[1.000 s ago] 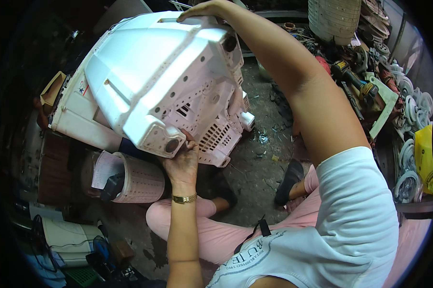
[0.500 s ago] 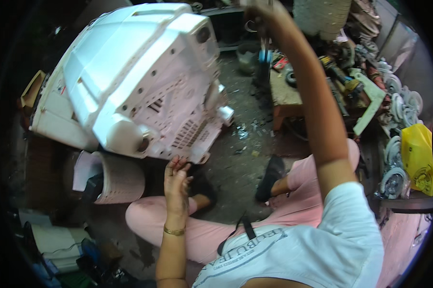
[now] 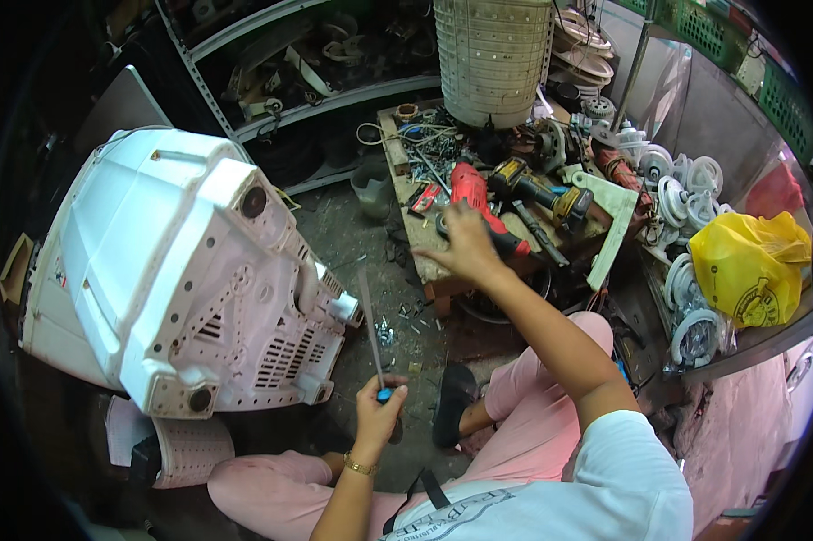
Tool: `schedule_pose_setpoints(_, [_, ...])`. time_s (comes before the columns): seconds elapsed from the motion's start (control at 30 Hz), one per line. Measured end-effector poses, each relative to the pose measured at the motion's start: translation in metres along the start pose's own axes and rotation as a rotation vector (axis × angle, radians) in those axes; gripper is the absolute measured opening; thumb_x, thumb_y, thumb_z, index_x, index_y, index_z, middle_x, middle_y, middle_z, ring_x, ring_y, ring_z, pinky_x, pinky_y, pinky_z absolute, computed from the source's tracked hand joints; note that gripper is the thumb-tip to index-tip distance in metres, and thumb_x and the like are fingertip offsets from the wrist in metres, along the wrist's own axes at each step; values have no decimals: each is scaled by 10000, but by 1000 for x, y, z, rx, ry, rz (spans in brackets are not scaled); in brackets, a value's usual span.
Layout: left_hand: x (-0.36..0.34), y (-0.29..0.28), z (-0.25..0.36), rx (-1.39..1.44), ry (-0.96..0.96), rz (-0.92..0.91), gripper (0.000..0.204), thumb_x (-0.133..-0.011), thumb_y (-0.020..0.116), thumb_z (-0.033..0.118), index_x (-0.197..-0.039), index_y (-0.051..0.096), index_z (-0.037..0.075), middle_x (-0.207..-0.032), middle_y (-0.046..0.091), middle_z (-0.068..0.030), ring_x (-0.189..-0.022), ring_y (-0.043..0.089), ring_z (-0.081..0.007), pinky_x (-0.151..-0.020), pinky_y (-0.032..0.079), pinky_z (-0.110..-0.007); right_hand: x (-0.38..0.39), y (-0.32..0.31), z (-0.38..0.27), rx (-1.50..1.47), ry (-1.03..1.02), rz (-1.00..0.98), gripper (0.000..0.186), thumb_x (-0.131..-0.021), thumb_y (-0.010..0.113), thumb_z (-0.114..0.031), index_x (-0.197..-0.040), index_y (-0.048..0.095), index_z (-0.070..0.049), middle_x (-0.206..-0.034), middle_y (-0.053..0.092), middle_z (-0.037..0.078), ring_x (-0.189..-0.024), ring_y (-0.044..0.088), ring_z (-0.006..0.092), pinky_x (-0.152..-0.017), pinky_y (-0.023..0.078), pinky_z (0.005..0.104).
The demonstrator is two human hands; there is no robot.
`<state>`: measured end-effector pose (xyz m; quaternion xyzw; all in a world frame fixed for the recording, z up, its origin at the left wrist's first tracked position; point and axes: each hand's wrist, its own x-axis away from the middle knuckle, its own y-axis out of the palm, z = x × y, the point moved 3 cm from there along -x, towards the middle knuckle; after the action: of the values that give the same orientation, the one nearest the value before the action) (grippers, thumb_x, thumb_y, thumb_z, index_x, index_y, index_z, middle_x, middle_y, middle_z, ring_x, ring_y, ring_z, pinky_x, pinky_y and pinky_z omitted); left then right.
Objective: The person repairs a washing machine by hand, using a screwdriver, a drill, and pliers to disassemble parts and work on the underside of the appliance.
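Observation:
My left hand (image 3: 377,417) is closed round a long, thin tool that looks like a screwdriver, its blue handle (image 3: 385,395) at my fingers and its slim metal shaft (image 3: 369,316) standing up and away from me. Over the near edge of the low wooden bench (image 3: 415,236), my right hand (image 3: 468,242) hovers with fingers spread, holding nothing that I can see. Just beyond it lies a red and black power tool (image 3: 470,185); whether my fingers touch it I cannot tell. To the left, a white washing machine body (image 3: 145,261) lies tipped, its slotted underside (image 3: 280,352) facing me.
A yellow and black power tool (image 3: 537,191), a white bracket (image 3: 612,230) and loose screws crowd the bench. Behind them stands a ribbed white drum (image 3: 492,63). White plastic wheels (image 3: 672,198) and a yellow bag (image 3: 749,266) are at the right. Metal bits (image 3: 386,332) litter the floor.
My right hand has come down from high up to above the bench. The blue-handled tool now shows in my left hand, which has moved right from the machine's lower edge. The view has shifted.

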<state>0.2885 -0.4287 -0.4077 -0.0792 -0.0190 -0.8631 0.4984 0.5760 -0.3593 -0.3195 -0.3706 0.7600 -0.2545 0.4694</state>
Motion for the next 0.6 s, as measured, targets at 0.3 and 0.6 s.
schedule_pose_setpoints(0.3, [-28, -8, -7, 135, -54, 80, 74, -854, 638, 35, -923, 654, 13, -676, 558, 28, -538, 499, -35, -485, 420, -202, -14, 19, 97, 279, 535, -286, 1083, -615, 811, -341, -1485, 213, -98, -1220, 547, 208, -1081, 543, 394, -899, 473, 453])
schedule_pose_setpoints(0.6, [-66, 1, 17, 105, 25, 197, 142, -881, 647, 128, -979, 671, 29, -798, 628, 10, -542, 497, -27, -439, 420, -194, 18, -43, 110, -776, 442, 47, 805, -639, 645, -148, -1392, 382, -39, -995, 615, 97, -783, 613, 168, -669, 527, 326])
